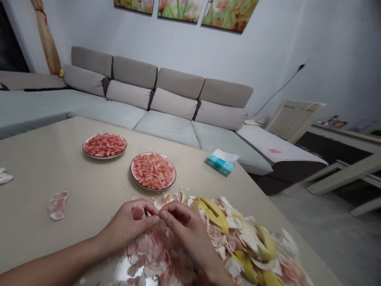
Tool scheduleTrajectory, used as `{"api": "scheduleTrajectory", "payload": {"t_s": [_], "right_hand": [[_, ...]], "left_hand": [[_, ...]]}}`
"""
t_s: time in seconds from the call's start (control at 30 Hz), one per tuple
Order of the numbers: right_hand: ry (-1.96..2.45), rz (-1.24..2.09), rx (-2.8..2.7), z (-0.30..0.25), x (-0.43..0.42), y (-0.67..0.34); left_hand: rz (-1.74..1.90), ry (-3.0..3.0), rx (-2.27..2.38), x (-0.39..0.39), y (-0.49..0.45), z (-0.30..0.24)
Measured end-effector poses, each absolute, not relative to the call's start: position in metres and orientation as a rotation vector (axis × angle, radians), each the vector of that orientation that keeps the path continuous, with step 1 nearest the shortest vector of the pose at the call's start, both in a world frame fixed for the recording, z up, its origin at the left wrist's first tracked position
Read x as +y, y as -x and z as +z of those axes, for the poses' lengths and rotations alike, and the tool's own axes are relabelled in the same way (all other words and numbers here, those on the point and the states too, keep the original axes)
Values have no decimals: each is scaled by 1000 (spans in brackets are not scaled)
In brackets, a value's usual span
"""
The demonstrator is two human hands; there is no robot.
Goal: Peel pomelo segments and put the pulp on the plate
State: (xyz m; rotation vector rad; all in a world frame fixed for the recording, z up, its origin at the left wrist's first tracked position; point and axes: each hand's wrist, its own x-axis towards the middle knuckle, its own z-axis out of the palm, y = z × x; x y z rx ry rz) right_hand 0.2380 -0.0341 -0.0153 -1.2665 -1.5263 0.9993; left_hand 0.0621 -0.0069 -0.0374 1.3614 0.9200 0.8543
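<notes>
A pink pomelo segment piece (138,212) is held in the curled fingers of my left hand (131,222). My right hand (186,224) meets it fingertip to fingertip, thumb and forefinger pinched; whatever lies between those tips is too small to make out. Below and around both hands spreads a heap of pale pink membrane scraps (154,250). Thick yellow-and-white pomelo peels (212,214) are piled to the right. Farther left on the table lies another pomelo segment (58,205) with white skin on it.
Two dark-rimmed plates, a left one (104,157) and a nearer one (174,176), carry heaps of pink pulp on the beige table (98,178). A blue tissue pack (220,163) sits near the far right edge. A white scrap (4,177) is at far left. Behind stands a grey sofa (169,123).
</notes>
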Motion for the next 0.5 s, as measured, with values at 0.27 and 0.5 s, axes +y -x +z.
{"api": "scheduleTrajectory", "payload": {"t_s": [0.27, 0.5], "right_hand": [[1218, 1164, -1416, -15, -34, -234], [1167, 1329, -1312, -23, -33, -229]], "left_hand": [[863, -1308, 864, -5, -59, -40], [765, -1148, 763, -6, -61, -40]]}}
